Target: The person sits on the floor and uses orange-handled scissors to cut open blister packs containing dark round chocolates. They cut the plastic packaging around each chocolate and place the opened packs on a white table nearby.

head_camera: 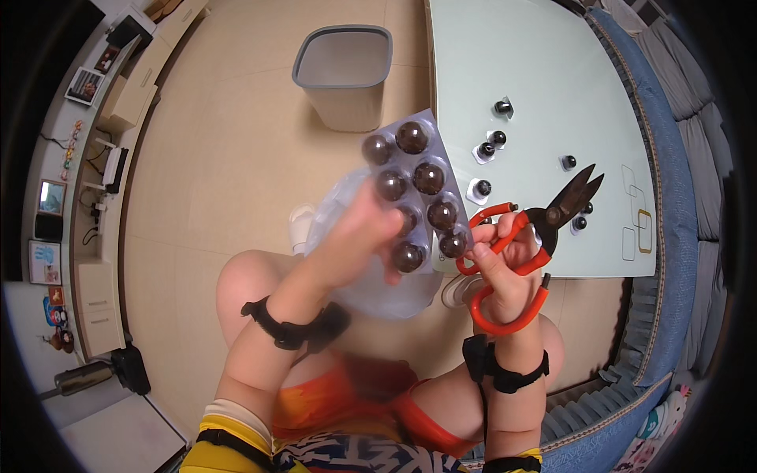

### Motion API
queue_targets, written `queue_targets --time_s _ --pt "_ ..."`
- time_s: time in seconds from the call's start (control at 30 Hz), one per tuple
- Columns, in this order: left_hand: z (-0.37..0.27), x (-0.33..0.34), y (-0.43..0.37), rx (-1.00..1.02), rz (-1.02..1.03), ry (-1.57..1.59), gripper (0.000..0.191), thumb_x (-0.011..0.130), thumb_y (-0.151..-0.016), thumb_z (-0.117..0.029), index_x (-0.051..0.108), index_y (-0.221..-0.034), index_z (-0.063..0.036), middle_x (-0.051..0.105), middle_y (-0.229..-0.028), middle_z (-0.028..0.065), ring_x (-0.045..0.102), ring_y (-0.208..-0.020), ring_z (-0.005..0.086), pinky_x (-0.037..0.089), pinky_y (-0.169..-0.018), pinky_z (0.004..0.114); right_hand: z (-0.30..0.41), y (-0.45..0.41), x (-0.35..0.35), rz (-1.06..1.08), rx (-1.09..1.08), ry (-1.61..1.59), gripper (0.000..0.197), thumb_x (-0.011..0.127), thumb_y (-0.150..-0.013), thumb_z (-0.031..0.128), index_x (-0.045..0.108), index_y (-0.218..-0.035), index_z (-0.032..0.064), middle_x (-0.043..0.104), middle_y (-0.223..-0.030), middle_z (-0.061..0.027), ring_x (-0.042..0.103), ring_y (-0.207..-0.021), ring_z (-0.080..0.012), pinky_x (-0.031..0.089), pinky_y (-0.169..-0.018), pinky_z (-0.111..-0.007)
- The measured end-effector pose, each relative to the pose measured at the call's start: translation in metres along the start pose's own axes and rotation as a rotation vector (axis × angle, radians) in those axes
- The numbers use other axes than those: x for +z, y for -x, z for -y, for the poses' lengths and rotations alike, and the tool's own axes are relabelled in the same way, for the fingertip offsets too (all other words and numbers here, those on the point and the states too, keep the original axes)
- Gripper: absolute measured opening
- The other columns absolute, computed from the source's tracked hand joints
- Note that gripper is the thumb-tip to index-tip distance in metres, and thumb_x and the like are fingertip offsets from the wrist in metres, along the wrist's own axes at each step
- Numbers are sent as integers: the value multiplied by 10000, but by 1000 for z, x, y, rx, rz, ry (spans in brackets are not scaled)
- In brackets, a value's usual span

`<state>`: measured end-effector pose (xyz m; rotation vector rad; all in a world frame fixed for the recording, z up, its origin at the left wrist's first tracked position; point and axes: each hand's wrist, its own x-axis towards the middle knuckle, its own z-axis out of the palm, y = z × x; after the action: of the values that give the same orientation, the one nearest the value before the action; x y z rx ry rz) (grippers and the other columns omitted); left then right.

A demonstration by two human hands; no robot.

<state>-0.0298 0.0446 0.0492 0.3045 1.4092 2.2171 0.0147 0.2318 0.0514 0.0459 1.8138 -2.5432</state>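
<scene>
My left hand (361, 233) holds a clear plastic blister pack (409, 161) by its left side, with the thumb over the front. Dark, shiny balls (429, 178) fill its domed pockets in two rows. My right hand (505, 266) grips scissors (553, 216) with red-coated handle loops and short dark blades. The blades are apart and point up and right, away from the pack. Fingertips of the right hand are at the pack's lower right corner. Under the left hand is a translucent plastic bag (337, 201), partly hidden by the hand and pack.
Several separate dark balls in small cut blister pieces (483, 188) lie on the glass-topped table (544, 77) at right. A waste bin (346, 109) with a grey rim stands on the floor ahead. A blue-covered sofa (668, 195) borders the right; a low cabinet (97, 287) runs along the left.
</scene>
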Motion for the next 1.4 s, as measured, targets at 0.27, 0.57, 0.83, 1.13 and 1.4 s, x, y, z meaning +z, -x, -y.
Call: queue_targets --time_s 0.27,0.57,0.83,1.13,1.4 --pt "-4 4 4 -38 28 -12 732 532 -749 -421 175 -1269 -47 469 -1094 112 570 -677 132 439 -376 204 -2 2 2 27 34 1 245 525 -728 -45 365 -883 59 566 -831 -104 547 -735 -132 419 -646 -216" --pt "-8 3 6 -63 67 40 738 532 -737 -432 198 -1269 -44 478 -1067 105 566 -648 122 423 -353 196 5 2 6 -25 108 -88 238 527 -695 -41 379 -846 69 534 -733 -67 482 -613 -114 378 -545 -228" --pt "-8 2 6 -64 82 55 731 530 -723 -411 211 -1265 -38 485 -1050 96 561 -649 110 411 -345 189 8 1 7 -28 115 -43 243 557 -687 10 383 -847 64 532 -692 -62 485 -600 -114 377 -539 -225" --pt "-5 4 5 -20 44 53 721 537 -721 -396 219 -1254 -29 490 -1029 99 554 -641 107 401 -343 189 11 1 8 -50 132 -11 257 572 -677 15 377 -835 76 525 -672 -56 475 -588 -111 367 -537 -229" --pt "-5 3 6 -28 37 -19 712 563 -727 -368 243 -1269 -35 428 -1154 82 453 -962 152 365 -748 272 7 2 6 -19 180 -96 252 577 -680 35 379 -825 91 511 -653 -37 476 -587 -103 368 -537 -221"
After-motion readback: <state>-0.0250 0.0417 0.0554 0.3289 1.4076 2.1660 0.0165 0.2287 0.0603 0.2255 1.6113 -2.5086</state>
